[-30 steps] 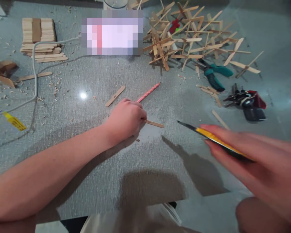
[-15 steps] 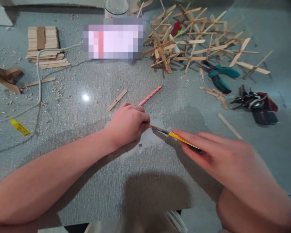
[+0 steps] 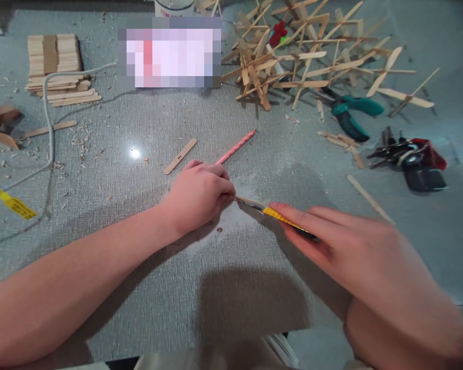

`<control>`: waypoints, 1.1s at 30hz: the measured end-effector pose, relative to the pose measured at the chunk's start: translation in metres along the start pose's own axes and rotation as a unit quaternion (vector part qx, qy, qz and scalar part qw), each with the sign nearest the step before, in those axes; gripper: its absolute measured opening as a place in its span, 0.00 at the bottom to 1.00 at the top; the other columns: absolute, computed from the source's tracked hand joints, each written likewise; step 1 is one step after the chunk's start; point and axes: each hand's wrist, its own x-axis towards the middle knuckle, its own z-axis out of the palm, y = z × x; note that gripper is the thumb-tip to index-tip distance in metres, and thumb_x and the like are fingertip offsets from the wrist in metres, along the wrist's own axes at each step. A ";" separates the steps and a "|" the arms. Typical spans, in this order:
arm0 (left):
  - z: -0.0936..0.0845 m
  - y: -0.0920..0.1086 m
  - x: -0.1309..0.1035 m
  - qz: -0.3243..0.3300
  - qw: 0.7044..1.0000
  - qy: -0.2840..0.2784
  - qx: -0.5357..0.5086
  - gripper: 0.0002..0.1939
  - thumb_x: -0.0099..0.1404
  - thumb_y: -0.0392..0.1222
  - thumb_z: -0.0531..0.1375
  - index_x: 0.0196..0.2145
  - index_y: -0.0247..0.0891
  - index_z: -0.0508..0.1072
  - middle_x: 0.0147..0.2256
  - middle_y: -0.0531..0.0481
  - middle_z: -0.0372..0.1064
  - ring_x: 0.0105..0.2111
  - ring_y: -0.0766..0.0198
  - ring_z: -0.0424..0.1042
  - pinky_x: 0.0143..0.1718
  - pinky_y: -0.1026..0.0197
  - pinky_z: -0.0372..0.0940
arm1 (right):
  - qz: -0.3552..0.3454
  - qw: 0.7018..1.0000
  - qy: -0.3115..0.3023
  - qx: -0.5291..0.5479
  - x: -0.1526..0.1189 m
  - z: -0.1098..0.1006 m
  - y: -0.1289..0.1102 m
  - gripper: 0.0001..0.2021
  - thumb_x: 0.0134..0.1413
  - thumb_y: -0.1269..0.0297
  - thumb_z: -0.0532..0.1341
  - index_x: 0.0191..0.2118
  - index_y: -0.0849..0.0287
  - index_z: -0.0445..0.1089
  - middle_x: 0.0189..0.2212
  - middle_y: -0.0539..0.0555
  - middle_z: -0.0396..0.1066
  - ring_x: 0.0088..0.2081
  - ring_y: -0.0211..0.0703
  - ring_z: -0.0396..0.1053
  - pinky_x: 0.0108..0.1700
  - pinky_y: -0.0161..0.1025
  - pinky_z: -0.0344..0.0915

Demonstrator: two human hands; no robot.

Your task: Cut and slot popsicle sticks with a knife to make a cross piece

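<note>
In the head view, the left hand (image 3: 201, 196) pins a wooden stick (image 3: 251, 200) on the table (image 3: 150, 303); the right hand's (image 3: 337, 239) grip is closed round a yellow knife (image 3: 280, 216) along it. With the blade tip so near the left fingers (image 3: 227, 187), a slip could cut them. The near edge lies well apart; pliers (image 3: 351, 122) and keys (image 3: 389, 149) bound the room beyond.

Yellow-and-black knife (image 3: 273, 213), pink patterned pencil (image 3: 236, 146), teal-and-black pliers (image 3: 349, 124), grey streaked tabletop (image 3: 150, 293)

A slim wooden stick (image 3: 251, 199) (its left end hidden) slants rightward, a yellow-and-black cutter (image 3: 277, 214) with bared blade (image 3: 251, 206) lined up along its near side.
</note>
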 end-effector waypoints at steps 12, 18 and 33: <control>0.002 0.002 0.000 0.000 0.998 0.004 0.055 0.11 0.70 0.35 0.59 0.34 0.40 0.81 0.34 0.48 0.76 0.40 0.57 0.74 0.44 0.53 0.58 | -0.018 0.994 0.054 -0.096 0.003 -0.009 -0.018 0.21 0.75 0.61 0.48 0.55 0.51 0.79 0.22 0.50 0.67 0.18 0.38 0.61 0.25 0.40 0.49; 0.000 0.001 0.004 0.018 0.999 -0.022 0.036 0.09 0.67 0.33 0.59 0.32 0.37 0.79 0.34 0.48 0.76 0.39 0.57 0.74 0.44 0.53 0.59 | -0.036 0.990 0.049 -0.131 0.007 -0.011 -0.017 0.22 0.74 0.64 0.48 0.55 0.53 0.79 0.21 0.49 0.64 0.17 0.38 0.59 0.25 0.39 0.46; 0.005 -0.004 0.005 0.048 0.998 0.005 0.029 0.10 0.64 0.31 0.58 0.29 0.37 0.78 0.31 0.49 0.76 0.35 0.59 0.74 0.41 0.54 0.60 | -0.039 0.984 0.020 -0.170 0.019 -0.020 -0.019 0.21 0.68 0.69 0.51 0.55 0.50 0.78 0.20 0.50 0.64 0.15 0.37 0.55 0.25 0.40 0.40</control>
